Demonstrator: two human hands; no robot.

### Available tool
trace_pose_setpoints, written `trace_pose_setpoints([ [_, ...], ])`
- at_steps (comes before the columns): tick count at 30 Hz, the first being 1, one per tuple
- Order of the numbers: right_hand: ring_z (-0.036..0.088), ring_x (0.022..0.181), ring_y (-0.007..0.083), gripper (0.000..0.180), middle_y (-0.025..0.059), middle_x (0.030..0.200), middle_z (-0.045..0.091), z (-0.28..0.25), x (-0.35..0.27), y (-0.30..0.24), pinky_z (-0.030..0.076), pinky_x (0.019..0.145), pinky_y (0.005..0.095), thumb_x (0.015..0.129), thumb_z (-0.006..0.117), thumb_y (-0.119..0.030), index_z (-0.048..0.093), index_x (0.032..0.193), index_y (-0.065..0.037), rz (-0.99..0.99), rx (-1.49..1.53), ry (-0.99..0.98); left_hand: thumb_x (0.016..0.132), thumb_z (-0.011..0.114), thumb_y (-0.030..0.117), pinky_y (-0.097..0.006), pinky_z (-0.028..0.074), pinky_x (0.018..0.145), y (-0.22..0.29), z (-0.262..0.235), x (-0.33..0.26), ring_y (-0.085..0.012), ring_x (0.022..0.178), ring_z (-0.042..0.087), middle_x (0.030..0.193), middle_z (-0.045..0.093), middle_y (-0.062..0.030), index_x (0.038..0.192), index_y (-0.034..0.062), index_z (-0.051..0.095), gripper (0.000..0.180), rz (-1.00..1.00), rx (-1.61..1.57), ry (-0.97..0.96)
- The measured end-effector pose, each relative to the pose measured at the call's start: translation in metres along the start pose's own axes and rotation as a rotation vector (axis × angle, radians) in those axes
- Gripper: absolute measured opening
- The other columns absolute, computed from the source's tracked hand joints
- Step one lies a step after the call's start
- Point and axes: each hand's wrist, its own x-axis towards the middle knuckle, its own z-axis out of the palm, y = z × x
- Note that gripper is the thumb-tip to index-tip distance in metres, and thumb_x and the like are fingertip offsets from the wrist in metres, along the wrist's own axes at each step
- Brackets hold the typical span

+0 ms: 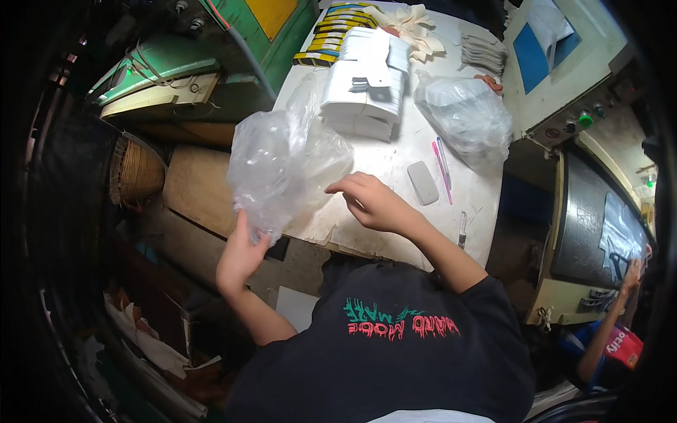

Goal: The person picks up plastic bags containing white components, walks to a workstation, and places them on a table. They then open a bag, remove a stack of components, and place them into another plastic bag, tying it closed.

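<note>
In my left hand [243, 254] is the lower end of a crumpled clear plastic bag [261, 158], pinched between thumb and fingers. The bag puffs up over the table's left front edge. More clear plastic [328, 151] lies beside it on the tabletop, and I cannot tell whether it is the same bag. My right hand [374, 203] hovers just right of this plastic, index finger stretched toward it, the other fingers loosely bent and nothing visible in them. Behind the plastic stands a tied stack of white cut pieces [363, 99].
The white table [395, 240] also carries a full clear bag [465, 116], a grey oblong case [422, 183], pens [442, 169], a knife-like tool [462, 229], yellow-black boxes [331, 35] and grey gloves [483, 53]. Green machinery stands left. At right, another person's hand [631, 275] touches a bench.
</note>
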Motion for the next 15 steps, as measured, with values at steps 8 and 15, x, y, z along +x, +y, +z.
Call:
trace_pose_setpoints([
  [8, 0.072, 0.092, 0.0361, 0.019, 0.0152, 0.099, 0.074, 0.034, 0.029, -0.021, 0.057, 0.081, 0.0451, 0.079, 0.065, -0.007, 0.077, 0.093, -0.006, 0.129, -0.241, -0.241, 0.09, 0.074, 0.015, -0.038, 0.051, 0.056, 0.118, -0.05, -0.058, -0.0284, 0.063, 0.067, 0.09, 0.072, -0.0173, 0.141, -0.0038, 0.053, 0.058, 0.676, 0.101, -0.55],
  [15, 0.074, 0.088, 0.0358, 0.023, 0.0181, 0.093, 0.075, -0.02, -0.012, -0.026, 0.059, 0.077, 0.0449, 0.085, 0.065, -0.022, 0.078, 0.089, -0.003, 0.553, -0.61, -0.792, 0.09, 0.071, 0.016, -0.035, 0.056, 0.066, 0.181, -0.071, -0.049, -0.0258, 0.07, 0.069, 0.102, 0.075, -0.0122, 0.105, 0.0003, 0.075, 0.022, 1.148, -0.114, -0.303],
])
